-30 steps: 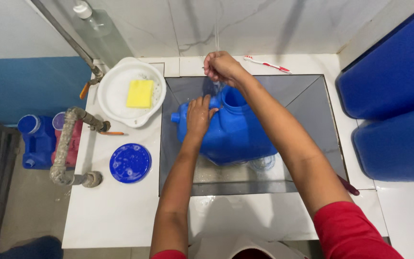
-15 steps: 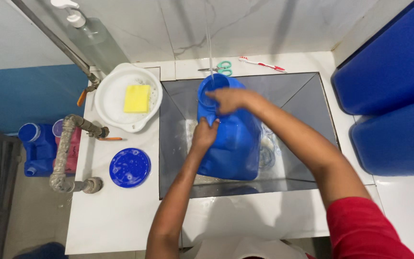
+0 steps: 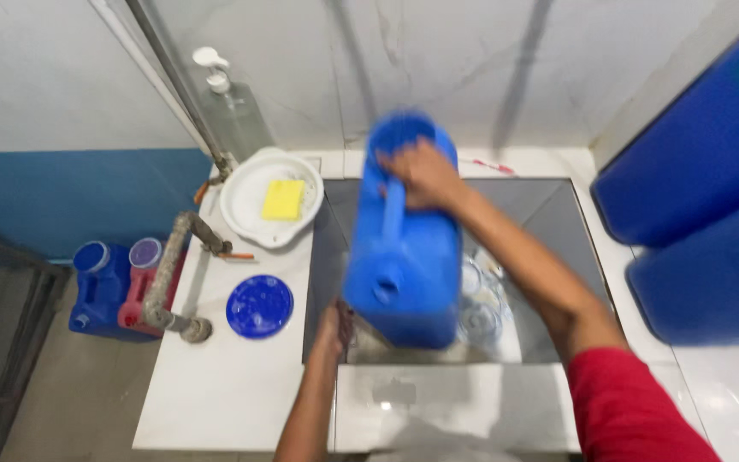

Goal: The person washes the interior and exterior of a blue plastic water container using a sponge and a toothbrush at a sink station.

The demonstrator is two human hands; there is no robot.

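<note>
Blue lid (image 3: 258,305) and white bowl (image 3: 268,198) with yellow sponge (image 3: 283,199) sit on the counter at left, left hand (image 3: 334,328) cups the blue jerrycan (image 3: 404,257) low corner, finger spread unclear, can tilted over the sink (image 3: 558,210), right hand (image 3: 421,175) gripping its top.

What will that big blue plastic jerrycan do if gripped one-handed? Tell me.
The blue plastic jerrycan probably stays stiff: its moulded walls hold shape. It may be slippery, being handled over the steel sink. It looks bulky; right hand and left hand both steady it, so one grip could let it swing.
</note>
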